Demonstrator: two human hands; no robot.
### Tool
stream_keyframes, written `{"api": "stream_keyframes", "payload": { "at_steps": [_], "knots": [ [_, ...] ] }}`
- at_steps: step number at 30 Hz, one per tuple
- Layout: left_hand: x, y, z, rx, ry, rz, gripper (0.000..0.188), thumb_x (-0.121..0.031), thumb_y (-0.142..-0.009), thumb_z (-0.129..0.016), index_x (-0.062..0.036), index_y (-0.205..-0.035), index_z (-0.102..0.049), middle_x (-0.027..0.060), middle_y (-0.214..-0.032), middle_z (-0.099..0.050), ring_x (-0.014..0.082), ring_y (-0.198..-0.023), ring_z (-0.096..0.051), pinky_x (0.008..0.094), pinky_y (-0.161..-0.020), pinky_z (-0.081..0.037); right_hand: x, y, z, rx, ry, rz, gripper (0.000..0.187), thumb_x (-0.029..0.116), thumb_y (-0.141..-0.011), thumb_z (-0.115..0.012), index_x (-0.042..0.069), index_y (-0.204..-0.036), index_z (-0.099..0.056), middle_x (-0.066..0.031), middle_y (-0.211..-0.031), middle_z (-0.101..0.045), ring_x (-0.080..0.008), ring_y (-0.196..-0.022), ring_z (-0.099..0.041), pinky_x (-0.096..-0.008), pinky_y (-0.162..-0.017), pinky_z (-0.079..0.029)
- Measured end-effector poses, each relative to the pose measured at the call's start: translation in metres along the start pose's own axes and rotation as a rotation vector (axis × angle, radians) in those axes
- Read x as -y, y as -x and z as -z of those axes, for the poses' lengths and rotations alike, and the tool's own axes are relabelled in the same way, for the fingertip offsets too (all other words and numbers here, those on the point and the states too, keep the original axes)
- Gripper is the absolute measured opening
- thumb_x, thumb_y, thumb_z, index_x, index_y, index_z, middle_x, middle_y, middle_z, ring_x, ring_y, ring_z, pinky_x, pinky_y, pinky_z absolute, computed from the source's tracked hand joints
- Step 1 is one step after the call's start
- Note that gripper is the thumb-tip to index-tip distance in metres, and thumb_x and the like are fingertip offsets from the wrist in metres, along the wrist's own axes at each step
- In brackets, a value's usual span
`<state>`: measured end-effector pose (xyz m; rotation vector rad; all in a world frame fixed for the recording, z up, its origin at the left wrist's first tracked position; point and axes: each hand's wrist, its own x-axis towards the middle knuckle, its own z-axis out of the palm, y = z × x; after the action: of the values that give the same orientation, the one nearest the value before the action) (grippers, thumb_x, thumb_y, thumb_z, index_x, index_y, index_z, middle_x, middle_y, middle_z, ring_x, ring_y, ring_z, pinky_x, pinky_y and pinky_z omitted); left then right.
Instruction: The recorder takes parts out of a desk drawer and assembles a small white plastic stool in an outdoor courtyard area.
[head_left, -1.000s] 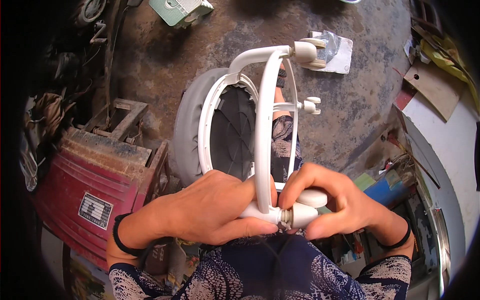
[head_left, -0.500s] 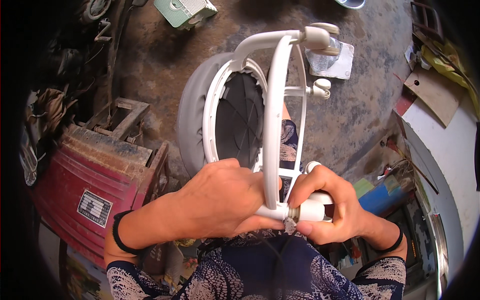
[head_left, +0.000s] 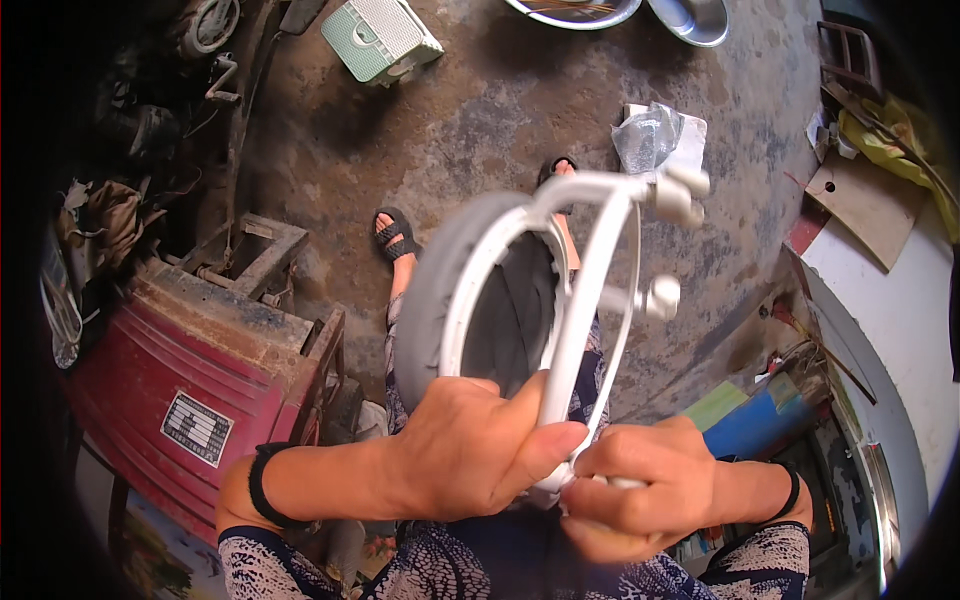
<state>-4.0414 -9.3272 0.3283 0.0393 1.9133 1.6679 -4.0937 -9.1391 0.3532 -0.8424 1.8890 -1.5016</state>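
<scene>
A wheeled stool, tipped on its side, is held up in front of my body. It has a white tubular frame, a round grey cushion and a dark hollow underside. My left hand is closed around the near part of the frame, its thumb lying across the tube. At the near end of the same frame my right hand is closed over a caster, mostly hidden by the fingers. Two other casters stick out at the far right side, blurred by motion.
A dark red metal machine stands at the left. Clear plastic wrap lies on a white foam piece on the floor. A green-white box and metal basins are farther off. Boards lean at the right.
The stool has come lower and tilted, its far end swinging to the right. My right hand's fingers have closed over the caster, which showed between them before. The view has shifted, bringing my feet in.
</scene>
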Motion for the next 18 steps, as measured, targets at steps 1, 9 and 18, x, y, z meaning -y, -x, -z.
{"api": "stream_keyframes", "payload": {
  "at_steps": [1, 9, 18],
  "knots": [
    [-0.003, 0.000, 0.004, 0.137, 0.028, 0.096, 0.023, -0.020, -0.091, -0.046, 0.0016, -0.086, -0.054, 0.0124, -0.059, -0.054, 0.0328, -0.052, -0.056, 0.0379, -0.050, -0.045, 0.000, 0.002, -0.002, 0.025, 0.049, 0.060, 0.016, 0.010, -0.062, -0.067, 0.010, -0.077, -0.062, 0.0003, -0.063, -0.046, -0.0086, -0.045, -0.046, -0.0221, -0.033, -0.031],
    [-0.007, -0.008, 0.003, 0.184, -0.219, 0.048, 0.021, -0.018, -0.090, -0.050, 0.0020, -0.083, -0.051, 0.0131, -0.052, -0.050, 0.0315, -0.044, -0.051, 0.0403, -0.042, -0.039, -0.009, 0.000, -0.013, 0.038, 0.171, 0.240, 0.020, 0.009, -0.059, -0.065, 0.010, -0.077, -0.059, 0.0019, -0.061, -0.043, -0.0071, -0.046, -0.043, -0.0200, -0.033, -0.029],
    [0.009, -0.013, -0.003, -0.003, -0.047, 0.214, 0.036, -0.029, -0.094, -0.044, 0.0023, -0.078, -0.051, 0.0159, -0.047, -0.053, 0.0334, -0.041, -0.054, 0.0438, -0.041, -0.042, -0.010, 0.003, -0.021, -0.137, -0.450, -0.418, 0.018, 0.005, -0.071, -0.067, 0.002, -0.086, -0.057, -0.0059, -0.071, -0.056, -0.0146, -0.054, -0.055, -0.0249, -0.049, -0.042]
  ]
}}
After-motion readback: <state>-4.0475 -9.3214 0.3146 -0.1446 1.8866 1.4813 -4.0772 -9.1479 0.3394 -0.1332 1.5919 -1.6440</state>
